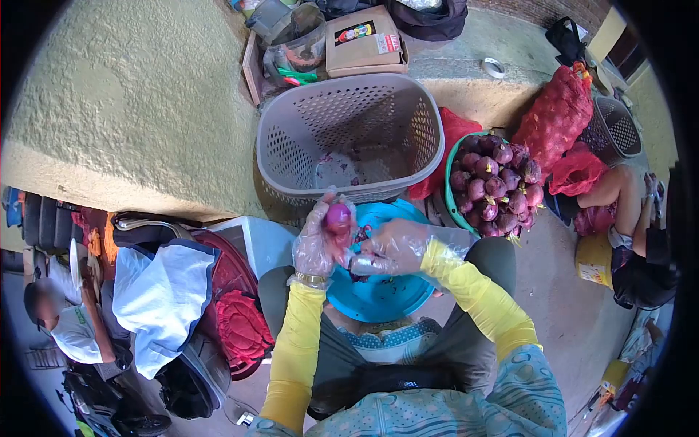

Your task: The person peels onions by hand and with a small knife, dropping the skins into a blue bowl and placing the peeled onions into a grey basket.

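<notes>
In the head view my left hand (313, 246), in a clear plastic glove, is closed round a peeled red onion (338, 218). My right hand (400, 246), also gloved, is curled close beside it; what its fingers hold, if anything, is too small to make out. Both hands are over a blue basin (386, 300) with dark peel scraps in it. Just beyond them stands a grey perforated basket (351, 191) with a few skins at its bottom. To the right, a green tub (453, 200) is heaped with red onions (495, 182).
A red mesh sack of onions (557, 109) leans behind the tub. A cardboard box (364, 54) and a roll of tape (494, 68) lie on the ledge. One person (76, 320) is at the left, another person's leg (611, 191) at the right, near a yellow container (593, 260).
</notes>
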